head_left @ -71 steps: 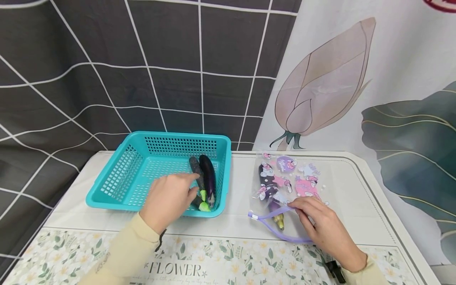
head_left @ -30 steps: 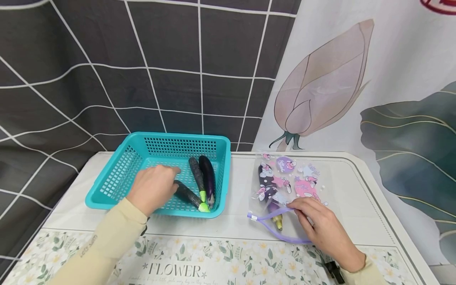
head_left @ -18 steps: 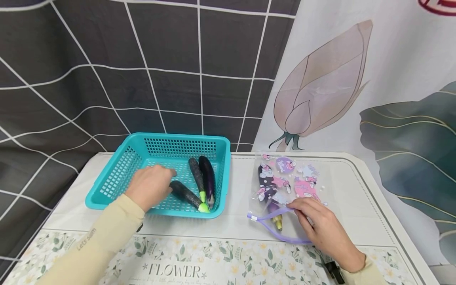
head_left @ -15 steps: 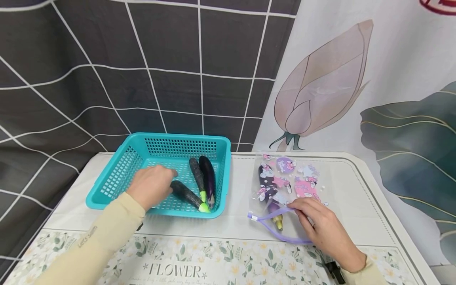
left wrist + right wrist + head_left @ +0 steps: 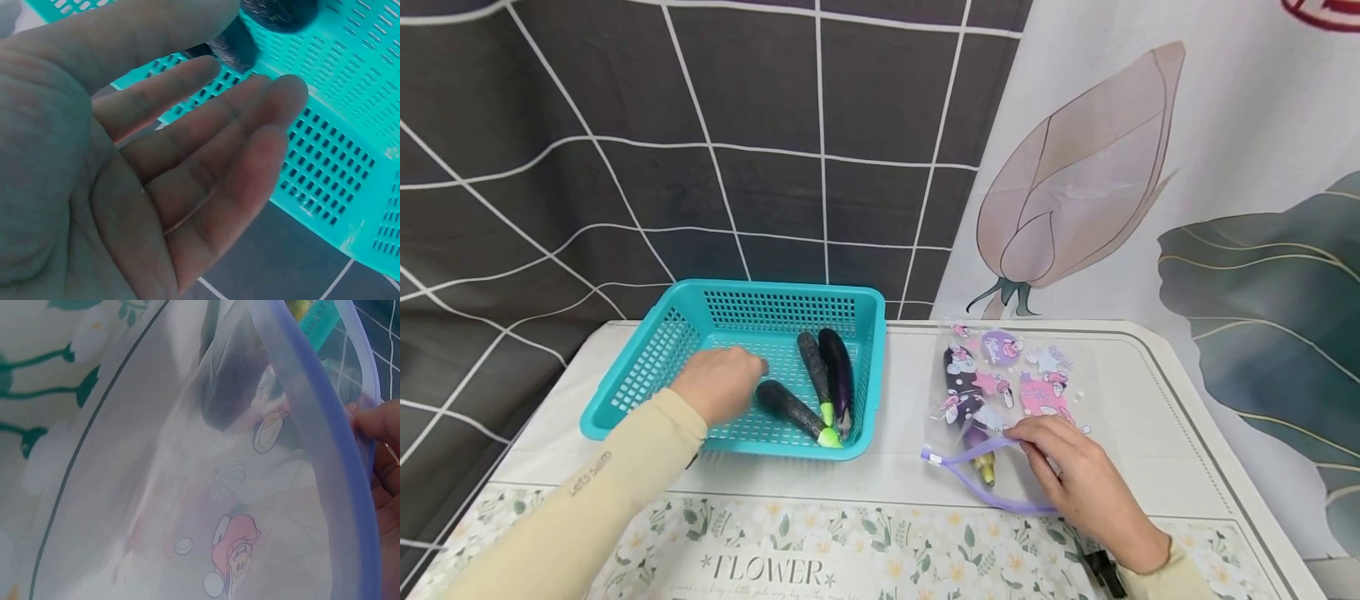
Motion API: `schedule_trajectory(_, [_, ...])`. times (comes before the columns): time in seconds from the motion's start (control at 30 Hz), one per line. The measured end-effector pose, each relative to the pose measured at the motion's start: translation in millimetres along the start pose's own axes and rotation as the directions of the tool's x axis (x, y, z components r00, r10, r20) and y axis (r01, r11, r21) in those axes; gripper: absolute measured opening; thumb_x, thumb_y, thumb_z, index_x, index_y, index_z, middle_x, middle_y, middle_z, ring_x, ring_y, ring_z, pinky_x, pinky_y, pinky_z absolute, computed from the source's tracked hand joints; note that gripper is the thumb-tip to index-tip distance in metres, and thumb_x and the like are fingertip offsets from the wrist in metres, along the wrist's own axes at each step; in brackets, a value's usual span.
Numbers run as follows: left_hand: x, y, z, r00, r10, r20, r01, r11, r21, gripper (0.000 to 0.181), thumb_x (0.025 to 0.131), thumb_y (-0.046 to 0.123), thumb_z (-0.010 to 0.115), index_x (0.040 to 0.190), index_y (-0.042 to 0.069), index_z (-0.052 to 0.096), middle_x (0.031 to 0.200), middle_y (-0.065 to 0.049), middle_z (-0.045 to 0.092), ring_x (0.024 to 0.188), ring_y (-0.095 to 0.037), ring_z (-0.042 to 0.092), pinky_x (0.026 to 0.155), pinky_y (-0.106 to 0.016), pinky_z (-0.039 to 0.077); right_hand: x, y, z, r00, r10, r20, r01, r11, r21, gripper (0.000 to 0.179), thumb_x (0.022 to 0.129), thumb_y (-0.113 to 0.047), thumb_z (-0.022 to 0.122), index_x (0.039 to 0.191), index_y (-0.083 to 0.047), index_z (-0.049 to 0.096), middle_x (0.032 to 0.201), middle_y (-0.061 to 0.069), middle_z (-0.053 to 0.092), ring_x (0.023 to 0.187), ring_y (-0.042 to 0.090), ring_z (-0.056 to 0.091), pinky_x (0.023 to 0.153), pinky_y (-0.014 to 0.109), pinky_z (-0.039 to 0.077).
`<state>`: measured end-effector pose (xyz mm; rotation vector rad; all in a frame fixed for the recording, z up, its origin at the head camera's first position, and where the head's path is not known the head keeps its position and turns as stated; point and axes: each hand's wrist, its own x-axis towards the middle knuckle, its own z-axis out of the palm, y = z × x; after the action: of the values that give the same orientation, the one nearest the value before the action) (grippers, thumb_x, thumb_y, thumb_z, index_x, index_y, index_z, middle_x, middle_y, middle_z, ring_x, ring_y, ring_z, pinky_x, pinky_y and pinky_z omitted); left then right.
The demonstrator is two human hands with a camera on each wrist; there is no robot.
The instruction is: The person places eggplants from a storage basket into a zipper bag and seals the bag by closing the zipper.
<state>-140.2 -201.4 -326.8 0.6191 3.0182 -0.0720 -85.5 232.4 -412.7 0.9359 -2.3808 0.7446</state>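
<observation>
1. Left hand (image 5: 721, 385), now farther left over the basket (image 5: 760, 308), holds nothing, fingers loosely extended near the front zucchini (image 5: 794, 412).
2. Right hand (image 5: 1078, 471) still pinches the bag (image 5: 1045, 392), eggplant (image 5: 976, 433) lying inside.

Drew the left hand (image 5: 718, 383) back leftward in the teal basket (image 5: 782, 293), from right beside the upright green-ended zucchini (image 5: 812, 367) to a spot clearly apart from it. Uncovered along the way the dark body of the slanting zucchini (image 5: 790, 407), mostly hidden under the hand at first, now in plain sight out to its blunt end. Bared more slotted floor (image 5: 782, 358) between hand and vegetables. Swung the beige sleeve (image 5: 602, 500) farther left over the floral strip (image 5: 655, 542), turning its printed lettering (image 5: 591, 473) more into view and freeing flowers just left of the word FLOWER (image 5: 767, 569). Edged back only slightly during the last half second.
</observation>
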Motion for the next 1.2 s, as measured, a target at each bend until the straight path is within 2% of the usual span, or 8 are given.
schedule_trajectory(0.17, [5.6, -4.8, -0.9, 0.996, 0.014, 0.085, -0.014, 1.0, 0.001, 0.031, 0.08, -0.007, 0.074, 0.11, 0.003, 0.075, 0.103, -0.015, 0.074, 0.096, -0.035, 0.07, 0.077, -0.048, 0.059, -0.1, 0.0, 0.1, 1.0, -0.001, -0.001, 0.001, 1.0, 0.0, 0.039, 0.109, -0.032, 0.037, 0.106, -0.012, 0.071, 0.107, -0.004, 0.067, 0.099, 0.013, 0.062, 0.091, 0.01, 0.042])
schedule_trajectory(0.33, [14.5, -8.6, -5.6, 0.985, 0.026, 0.17, -0.026, 1.0, 0.001, 0.036, 0.08, -0.008, 0.075, 0.114, 0.003, 0.074, 0.109, -0.015, 0.073, 0.102, -0.035, 0.068, 0.082, -0.047, 0.058, -0.4, 0.1, 0.5, 1.0, 0.001, -0.002, -0.001, 1.0, 0.006, 0.039, 0.109, -0.031, 0.037, 0.106, -0.012, 0.071, 0.107, -0.004, 0.068, 0.099, 0.014, 0.062, 0.093, 0.01, 0.041])
schedule_trajectory(0.57, [22.8, -13.2, -5.2, 0.976, 0.053, 0.209, -0.051, 0.999, -0.016, 0.04, 0.079, -0.007, 0.077, 0.117, 0.005, 0.074, 0.113, -0.013, 0.073, 0.104, -0.035, 0.068, 0.084, -0.048, 0.057, -0.1, 0.4, 0.7, 1.0, -0.002, -0.005, 0.002, 1.0, 0.013, 0.039, 0.109, -0.032, 0.038, 0.106, -0.012, 0.071, 0.107, -0.004, 0.068, 0.099, 0.013, 0.062, 0.093, 0.01, 0.041])
schedule_trajectory(0.7, [28.0, -17.5, -1.6, 0.965, 0.055, 0.257, -0.054, 0.998, -0.013, 0.044, 0.078, -0.006, 0.079, 0.12, 0.006, 0.072, 0.116, -0.013, 0.071, 0.106, -0.035, 0.067, 0.084, -0.048, 0.057, -0.4, 0.5, 0.7, 1.0, 0.005, 0.002, -0.005, 1.0, 0.016, 0.04, 0.109, -0.032, 0.037, 0.106, -0.012, 0.071, 0.108, -0.005, 0.067, 0.1, 0.013, 0.062, 0.093, 0.01, 0.041])
schedule_trajectory(0.93, [37.4, -24.9, 2.3, 0.945, 0.056, 0.321, -0.044, 0.998, -0.046, 0.057, 0.072, -0.009, 0.08, 0.125, 0.008, 0.07, 0.122, -0.015, 0.069, 0.108, -0.035, 0.065, 0.077, -0.043, 0.059, 0.2, -0.5, 0.3, 1.0, 0.003, 0.005, -0.003, 1.0, 0.009, 0.04, 0.109, -0.032, 0.037, 0.106, -0.013, 0.071, 0.107, -0.005, 0.067, 0.099, 0.012, 0.062, 0.09, 0.011, 0.042])
schedule_trajectory(1.2, [43.8, -38.7, 10.8, 0.935, 0.068, 0.347, -0.038, 0.995, -0.091, 0.056, 0.068, -0.007, 0.081, 0.121, 0.008, 0.072, 0.117, -0.012, 0.07, 0.107, -0.029, 0.064, 0.084, -0.045, 0.057, 0.6, -1.0, -0.1, 1.0, 0.008, 0.013, -0.008, 1.0, 0.011, 0.041, 0.109, -0.032, 0.036, 0.106, -0.012, 0.071, 0.107, -0.004, 0.067, 0.099, 0.013, 0.062, 0.091, 0.011, 0.042])
